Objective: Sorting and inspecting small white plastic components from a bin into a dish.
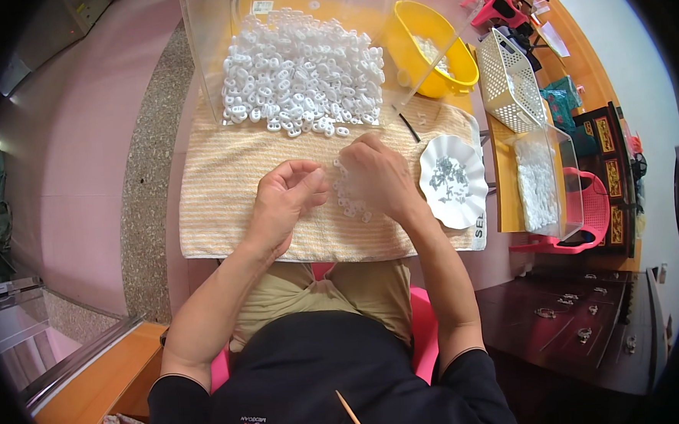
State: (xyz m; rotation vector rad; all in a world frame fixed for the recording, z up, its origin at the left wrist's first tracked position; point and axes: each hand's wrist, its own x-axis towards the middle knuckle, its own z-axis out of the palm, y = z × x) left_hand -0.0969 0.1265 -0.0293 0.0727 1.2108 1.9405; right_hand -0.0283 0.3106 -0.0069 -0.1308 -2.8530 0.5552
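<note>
My left hand [286, 195] hovers over a yellow striped towel [223, 180], its fingers curled with the thumb and fingertips pinched together; whether a small piece sits between them is not clear. My right hand [376, 175] rests palm down on a small cluster of white plastic pieces [348, 200] on the towel, fingers bent over them. A big heap of the same white two-holed pieces [293, 68] lies inside a clear plastic bin [208, 57] just beyond both hands.
A white scalloped dish [455, 181] with small grey metal parts sits right of my right hand. A thin black tool [408, 126] lies near it. Farther off are a yellow bowl [438, 49], a white mesh basket [509, 80], a clear box [541, 178] and a pink chair [585, 214].
</note>
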